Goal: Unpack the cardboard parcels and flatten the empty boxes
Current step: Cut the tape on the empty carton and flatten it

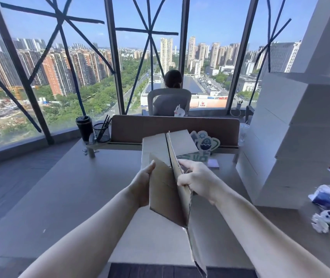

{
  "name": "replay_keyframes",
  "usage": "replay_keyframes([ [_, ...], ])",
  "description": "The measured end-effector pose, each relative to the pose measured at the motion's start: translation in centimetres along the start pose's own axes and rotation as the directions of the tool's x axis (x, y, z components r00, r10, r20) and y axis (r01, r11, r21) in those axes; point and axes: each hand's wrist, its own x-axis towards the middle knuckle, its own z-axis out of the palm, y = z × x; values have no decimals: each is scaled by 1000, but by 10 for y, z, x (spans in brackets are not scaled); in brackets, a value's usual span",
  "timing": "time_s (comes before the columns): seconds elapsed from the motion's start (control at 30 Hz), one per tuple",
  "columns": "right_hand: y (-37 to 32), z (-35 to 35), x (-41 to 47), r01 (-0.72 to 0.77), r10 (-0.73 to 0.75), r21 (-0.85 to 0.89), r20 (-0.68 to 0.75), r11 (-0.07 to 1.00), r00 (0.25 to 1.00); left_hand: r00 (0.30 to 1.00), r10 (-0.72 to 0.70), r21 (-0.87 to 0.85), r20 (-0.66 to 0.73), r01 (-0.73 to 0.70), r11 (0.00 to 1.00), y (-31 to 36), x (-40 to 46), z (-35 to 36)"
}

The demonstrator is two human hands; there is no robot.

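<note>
Brown corrugated cardboard box (166,177) is collapsing above the grey counter (63,197), left hand (142,187) and right hand (196,179) each gripping a panel; ragged edge risks tearing further.

**High-rise office, bright daylight**

Tall windows (79,57) with dark frames, criss-crossed with strips of blue tape, look over apartment towers, trees and a road under a clear sky. A grey desk (69,197) carries a brown divider panel (140,127) along its far edge. Beyond it, a person sits in a grey mesh chair (169,103), facing the glass.
</note>
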Motion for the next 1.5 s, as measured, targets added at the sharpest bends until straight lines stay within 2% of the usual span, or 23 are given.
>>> replay_keyframes([
  [0.1,2,30,-9,26,-33,-222,-27,975,999,999,-31,54,38,29,998,-7,-4,-3],
  [0.2,-1,51,-17,142,-149,-377,11,915,989,999,-25,112,32,22,993,-9,-2,-12],
  [0.37,11,65,-1,150,-97,-380,155,913,983,993,-71,151,92,57,987,-10,5,-28],
  [0.43,25,69,7,145,-60,-342,247,928,967,996,-77,148,35,72,986,-9,7,-34],
  [0.53,52,62,11,179,-92,-268,308,946,947,998,5,129,-69,4,992,-5,13,-44],
  [0.63,83,54,4,260,-115,-382,363,887,925,989,66,158,-131,-45,986,-3,21,-51],
  [0.73,107,64,-2,295,-160,-503,295,812,942,985,85,175,-150,-58,983,1,28,-43],
  [0.8,114,69,-5,313,-269,-474,160,823,950,990,86,164,-115,-66,984,6,31,-31],
  [0.9,119,59,-7,363,-410,-429,-20,827,912,994,93,135,-63,-83,987,14,39,-17],
  [1.03,109,45,1,382,-454,-494,-29,781,890,991,124,123,-44,-118,985,23,47,-19],
  [1.3,117,92,32,451,-408,-580,213,679,888,976,75,132,-205,-48,990,1,44,-95],
  [1.43,130,137,41,492,-281,-582,417,648,864,955,8,259,-298,72,963,-18,40,-149],
  [1.5,143,162,44,489,-254,-574,443,657,860,946,-27,315,-322,134,940,-27,41,-173],
])
